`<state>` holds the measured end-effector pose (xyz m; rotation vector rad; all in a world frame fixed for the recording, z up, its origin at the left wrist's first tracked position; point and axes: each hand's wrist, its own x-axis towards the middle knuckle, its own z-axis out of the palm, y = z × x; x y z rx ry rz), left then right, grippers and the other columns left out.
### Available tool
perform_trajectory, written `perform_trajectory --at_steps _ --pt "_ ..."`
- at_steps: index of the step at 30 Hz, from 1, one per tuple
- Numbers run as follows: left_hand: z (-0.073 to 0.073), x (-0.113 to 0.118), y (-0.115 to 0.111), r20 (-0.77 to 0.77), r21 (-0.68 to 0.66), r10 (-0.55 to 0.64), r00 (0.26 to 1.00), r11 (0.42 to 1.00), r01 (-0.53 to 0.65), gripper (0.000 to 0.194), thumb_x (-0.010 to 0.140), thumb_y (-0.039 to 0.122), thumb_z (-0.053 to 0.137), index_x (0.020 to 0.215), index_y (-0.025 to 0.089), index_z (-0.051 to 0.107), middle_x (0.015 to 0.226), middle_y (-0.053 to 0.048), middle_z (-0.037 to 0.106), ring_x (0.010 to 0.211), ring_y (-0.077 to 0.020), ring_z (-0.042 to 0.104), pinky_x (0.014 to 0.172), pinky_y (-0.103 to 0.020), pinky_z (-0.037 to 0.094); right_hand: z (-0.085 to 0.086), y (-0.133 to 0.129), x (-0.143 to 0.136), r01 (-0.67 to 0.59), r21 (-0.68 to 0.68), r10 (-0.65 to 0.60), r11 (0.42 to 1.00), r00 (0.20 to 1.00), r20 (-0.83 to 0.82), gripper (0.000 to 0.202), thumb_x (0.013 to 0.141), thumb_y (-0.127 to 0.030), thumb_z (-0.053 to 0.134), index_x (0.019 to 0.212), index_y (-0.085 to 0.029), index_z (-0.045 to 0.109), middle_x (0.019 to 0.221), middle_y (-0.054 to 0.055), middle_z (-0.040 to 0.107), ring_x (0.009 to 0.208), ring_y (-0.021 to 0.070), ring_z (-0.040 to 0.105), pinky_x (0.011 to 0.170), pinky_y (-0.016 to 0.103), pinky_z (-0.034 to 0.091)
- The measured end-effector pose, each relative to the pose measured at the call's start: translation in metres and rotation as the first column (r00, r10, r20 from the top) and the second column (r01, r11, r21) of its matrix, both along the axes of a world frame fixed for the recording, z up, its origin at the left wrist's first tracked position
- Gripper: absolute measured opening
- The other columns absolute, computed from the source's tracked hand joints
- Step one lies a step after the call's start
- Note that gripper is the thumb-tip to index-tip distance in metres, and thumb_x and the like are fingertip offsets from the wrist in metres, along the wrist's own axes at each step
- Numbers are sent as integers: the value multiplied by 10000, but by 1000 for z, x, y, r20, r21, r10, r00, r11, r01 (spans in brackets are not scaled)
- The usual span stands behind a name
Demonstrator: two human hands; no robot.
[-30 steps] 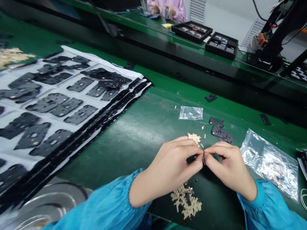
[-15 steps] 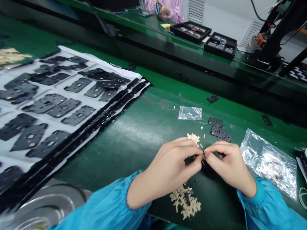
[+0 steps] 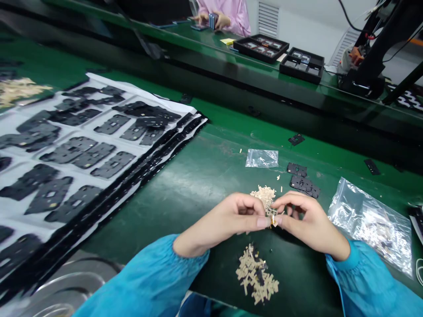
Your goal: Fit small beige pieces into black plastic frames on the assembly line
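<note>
My left hand is closed in a pinch at its fingertips, on a tiny white and gold-coloured piece. From the right, the thumb of my right hand touches the same piece, while its index finger is raised and apart from the thumb. Just beyond the fingertips lies a heap of small cream bits, partly hidden by my hands. Nearer to me is a pile of beige strips with some dark bits among them.
A white tray with many black plates fills the left. Black plates, a small clear bag and a larger filled bag lie ahead and right. Across a ledge, a person in pink holds devices.
My left hand has turned and dropped slightly, bringing the small piece into clearer view. My right index finger has lifted from its thumb. More of the cream heap shows.
</note>
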<state>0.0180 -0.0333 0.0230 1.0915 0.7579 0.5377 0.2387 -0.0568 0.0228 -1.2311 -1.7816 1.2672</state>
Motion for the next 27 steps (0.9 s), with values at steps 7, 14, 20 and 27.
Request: perform_trajectory --at_steps 7,14,20,27 --pt "-30 13 -5 276 -334 -179 944 903 269 517 662 569 885 629 141 597 462 76 487 370 -31 304 379 -192 162 11 -10 -12 -95 -250 -46 964 863 -503 171 855 -358 814 878 -215 723 754 -20 572 651 125 487 569 250 416" --pt "-35 18 -7 248 -356 -204 947 890 285 480 709 561 832 626 145 607 477 56 499 360 -41 311 364 -188 177 10 -11 -11 65 -297 -197 953 877 -439 299 770 -446 853 746 -205 677 668 -27 564 571 119 449 499 244 356" --pt "-8 16 -5 -15 129 104 994 986 -102 114 783 271 743 787 157 749 735 -18 669 592 -104 542 548 -229 427 19 -7 -8 172 -304 -259 937 926 -275 133 706 -231 806 689 -187 682 544 -69 474 504 93 336 473 234 248" --pt "13 16 -4 -107 493 186 977 863 -111 122 821 183 677 763 159 782 726 -49 716 643 -147 606 585 -265 458 24 -8 -8 225 -227 -269 948 945 -188 84 706 -219 765 739 -177 699 614 -58 501 537 95 348 498 238 261"
